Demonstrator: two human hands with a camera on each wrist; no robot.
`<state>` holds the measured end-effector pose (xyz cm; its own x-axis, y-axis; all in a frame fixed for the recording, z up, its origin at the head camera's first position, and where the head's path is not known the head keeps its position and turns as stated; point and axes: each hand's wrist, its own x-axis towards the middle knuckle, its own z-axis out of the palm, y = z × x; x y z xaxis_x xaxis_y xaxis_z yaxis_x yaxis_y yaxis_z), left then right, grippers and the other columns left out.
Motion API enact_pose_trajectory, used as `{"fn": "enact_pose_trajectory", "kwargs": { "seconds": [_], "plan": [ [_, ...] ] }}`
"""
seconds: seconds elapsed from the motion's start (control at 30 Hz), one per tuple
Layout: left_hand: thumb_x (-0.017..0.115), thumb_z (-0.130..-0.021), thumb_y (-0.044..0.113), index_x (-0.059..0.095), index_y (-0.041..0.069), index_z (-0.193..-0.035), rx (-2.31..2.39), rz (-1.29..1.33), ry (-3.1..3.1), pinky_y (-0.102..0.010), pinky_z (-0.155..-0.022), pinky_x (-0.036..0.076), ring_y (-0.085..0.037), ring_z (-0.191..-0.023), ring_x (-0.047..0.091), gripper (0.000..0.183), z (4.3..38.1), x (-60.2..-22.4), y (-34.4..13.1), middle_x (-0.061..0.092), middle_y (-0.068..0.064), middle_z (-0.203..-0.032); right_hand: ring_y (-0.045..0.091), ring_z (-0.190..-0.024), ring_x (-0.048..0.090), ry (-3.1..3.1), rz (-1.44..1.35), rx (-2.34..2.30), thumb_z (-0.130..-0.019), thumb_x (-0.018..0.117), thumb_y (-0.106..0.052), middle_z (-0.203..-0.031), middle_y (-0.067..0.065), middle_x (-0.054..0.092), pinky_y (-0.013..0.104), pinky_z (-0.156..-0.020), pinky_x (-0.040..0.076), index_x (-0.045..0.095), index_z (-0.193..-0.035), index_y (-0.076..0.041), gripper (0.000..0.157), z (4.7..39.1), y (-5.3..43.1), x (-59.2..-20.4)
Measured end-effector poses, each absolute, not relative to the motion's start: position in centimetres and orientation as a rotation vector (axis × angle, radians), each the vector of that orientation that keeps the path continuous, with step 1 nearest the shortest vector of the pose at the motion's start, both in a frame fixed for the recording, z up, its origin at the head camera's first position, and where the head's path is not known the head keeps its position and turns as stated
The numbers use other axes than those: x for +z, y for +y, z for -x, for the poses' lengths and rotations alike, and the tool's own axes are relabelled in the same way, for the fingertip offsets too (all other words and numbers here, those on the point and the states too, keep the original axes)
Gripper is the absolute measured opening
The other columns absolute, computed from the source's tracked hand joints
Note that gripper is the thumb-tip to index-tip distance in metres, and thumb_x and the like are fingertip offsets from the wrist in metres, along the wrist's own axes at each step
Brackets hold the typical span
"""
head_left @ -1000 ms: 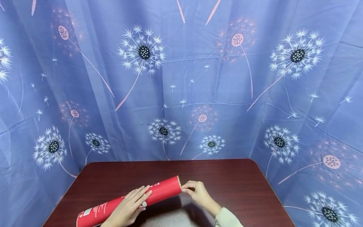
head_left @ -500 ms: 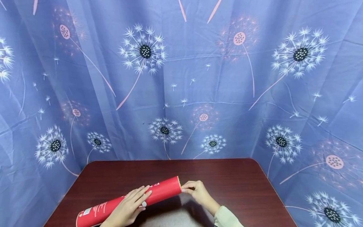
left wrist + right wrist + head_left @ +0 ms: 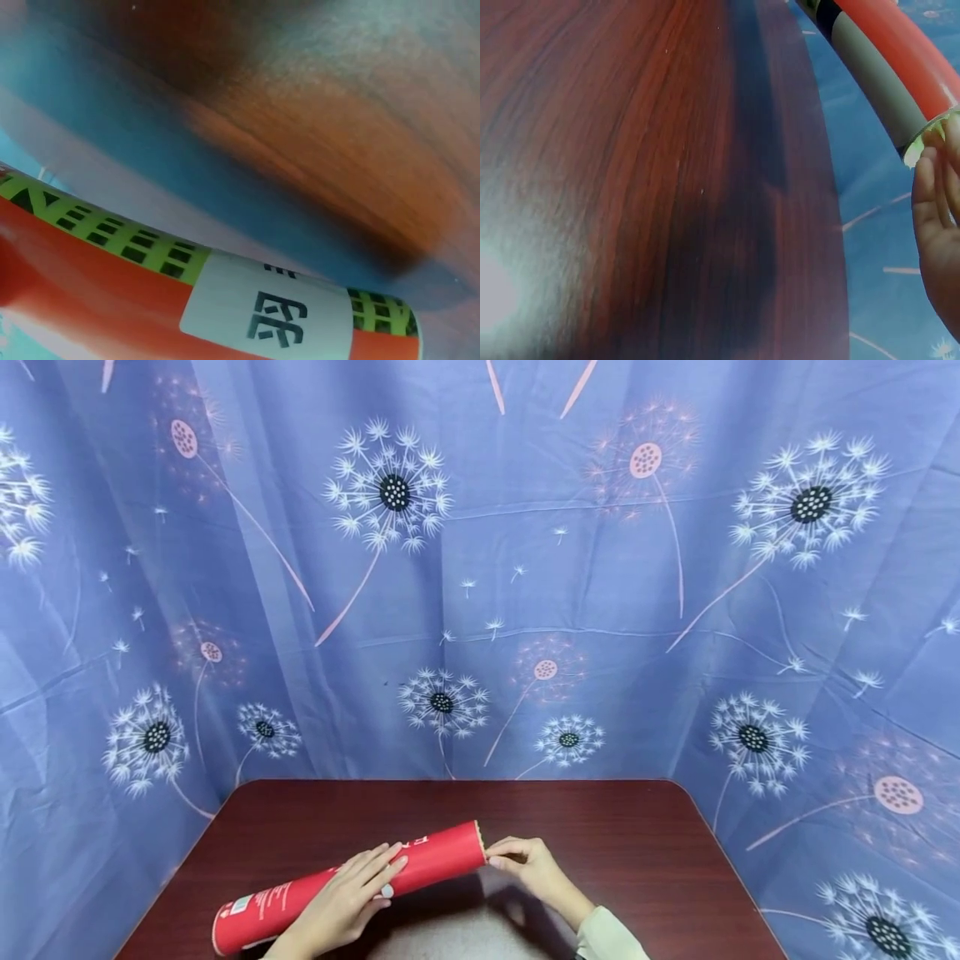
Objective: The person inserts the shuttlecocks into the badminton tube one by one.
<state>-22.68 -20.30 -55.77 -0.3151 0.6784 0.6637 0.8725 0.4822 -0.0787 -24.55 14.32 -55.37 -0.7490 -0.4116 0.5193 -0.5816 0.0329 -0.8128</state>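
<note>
A long red tube [image 3: 442, 860] with white print slants over the table in the head view, its right end higher. My left hand [image 3: 347, 893] holds it around the middle, fingers laid across the top and thumb on the near side. At the raised end, my right hand [image 3: 536, 872] pinches the jagged green-edged rim between thumb and fingers. The right wrist view shows those fingertips at the pale green lining [image 3: 915, 152] of the tube's end. Green patterned bands and a white label [image 3: 270, 311] run along the tube in the left wrist view. The left hand is hidden there.
The dark red-brown wooden table [image 3: 600, 814] has rounded back corners. A blue curtain [image 3: 480, 568] printed with dandelions hangs behind it and on both sides. Light glares off the tabletop near the front edge.
The head view has shifted slightly, so the tube and both hands appear a little farther right. Both hands keep the same grasp on the tube.
</note>
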Motion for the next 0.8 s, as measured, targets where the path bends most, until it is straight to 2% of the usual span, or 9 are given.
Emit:
{"fn": "enact_pose_trajectory", "kwargs": {
  "seconds": [0.07, 0.2, 0.3, 0.4, 0.47, 0.6, 0.8],
  "plan": [
    [0.038, -0.103, 0.035, 0.053, 0.004, -0.136, -0.370, 1.248, -2.094, -0.038, -0.102, 0.034, -0.033, -0.124, 0.051, 0.048, 23.0, -55.8, -20.5, 0.051, -0.016, -0.139, 0.021, -0.087, 0.069, -2.164, -0.978, 1.816, -0.089, 0.064, 0.001, -0.094, 0.026, 0.069, 0.025, -0.074, 0.055, 0.067, -0.103, 0.014, 0.020, 24.3, 14.9, -55.4],
    [0.034, -0.103, 0.039, 0.053, 0.006, -0.137, -0.319, 1.203, -2.138, -0.041, -0.099, 0.037, -0.032, -0.124, 0.051, 0.051, 23.9, -55.9, -21.2, 0.052, -0.016, -0.139, 0.011, -0.082, 0.069, -2.191, -0.765, 1.828, -0.091, 0.062, -0.001, -0.092, 0.029, 0.068, 0.031, -0.069, 0.058, 0.064, -0.106, 0.016, 0.023, 23.6, 16.4, -55.3],
    [0.052, -0.098, 0.031, 0.051, 0.006, -0.139, -0.282, 1.197, -2.191, -0.045, -0.097, 0.041, -0.033, -0.124, 0.051, 0.048, 24.7, -56.1, -21.7, 0.050, -0.016, -0.140, 0.012, -0.077, 0.069, -2.198, -0.591, 1.847, -0.091, 0.062, -0.002, -0.088, 0.030, 0.067, 0.037, -0.067, 0.058, 0.065, -0.105, 0.015, 0.022, 23.0, 17.6, -55.4],
    [0.071, -0.083, 0.019, 0.050, 0.006, -0.140, -0.251, 1.197, -2.239, -0.049, -0.094, 0.043, -0.035, -0.123, 0.051, 0.062, 25.8, -56.4, -22.1, 0.049, -0.017, -0.141, 0.012, -0.075, 0.069, -2.210, -0.465, 1.830, -0.092, 0.061, -0.003, -0.085, 0.027, 0.068, 0.037, -0.067, 0.058, 0.067, -0.104, 0.012, 0.020, 22.5, 18.5, -55.5],
    [0.076, -0.075, 0.014, 0.050, 0.005, -0.140, -0.231, 1.194, -2.261, -0.051, -0.093, 0.044, -0.037, -0.122, 0.051, 0.070, 26.5, -56.7, -22.3, 0.048, -0.017, -0.142, 0.011, -0.073, 0.068, -2.221, -0.395, 1.824, -0.092, 0.061, -0.004, -0.085, 0.025, 0.068, 0.037, -0.067, 0.058, 0.068, -0.104, 0.010, 0.019, 22.1, 18.9, -55.6],
    [0.078, -0.075, 0.013, 0.049, 0.005, -0.140, -0.194, 1.169, -2.312, -0.051, -0.094, 0.045, -0.038, -0.122, 0.052, 0.072, 27.6, -57.3, -22.7, 0.048, -0.017, -0.142, 0.014, -0.070, 0.068, -2.234, -0.265, 1.820, -0.092, 0.062, -0.005, -0.082, 0.017, 0.070, 0.035, -0.067, 0.058, 0.070, -0.101, 0.006, 0.016, 21.3, 19.5, -55.8],
    [0.078, -0.077, 0.012, 0.050, 0.004, -0.138, -0.175, 1.142, -2.372, -0.052, -0.094, 0.045, -0.039, -0.121, 0.053, 0.068, 28.7, -58.2, -23.3, 0.049, -0.019, -0.141, 0.015, -0.069, 0.068, -2.196, -0.201, 1.787, -0.092, 0.060, -0.001, -0.079, 0.012, 0.070, 0.032, -0.064, 0.058, 0.068, -0.100, 0.011, 0.016, 20.2, 20.5, -56.4]
  ]
}}
